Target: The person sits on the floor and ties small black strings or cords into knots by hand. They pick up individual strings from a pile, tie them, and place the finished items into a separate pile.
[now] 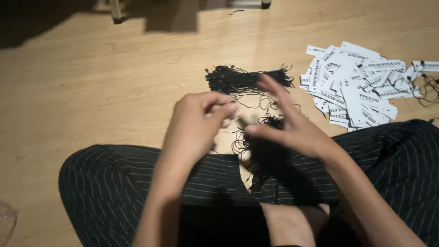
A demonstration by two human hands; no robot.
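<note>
Crossed legs in dark striped trousers (137,183) fill the foreground. Above them the left hand (196,126) is curled, fingertips pinched together on what looks like a thin black string; blur hides the grip itself. The right hand (288,123) is spread, fingers loose, touching tangled black strings (263,126). Beyond lies a bundle of black strings (247,78) on the wooden floor (91,82), white paper tags (356,87) piled to its right.

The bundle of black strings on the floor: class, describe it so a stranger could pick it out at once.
Start at the wooden floor in front of the seated person's striped trousers. Just beyond the two raised hands lies the bundle of black strings, a dense dark bunch stretched sideways. Unlike the pile of white paper tags to its right, it is all black, and unlike the loose strings near the hands, it is tightly gathered.
</note>
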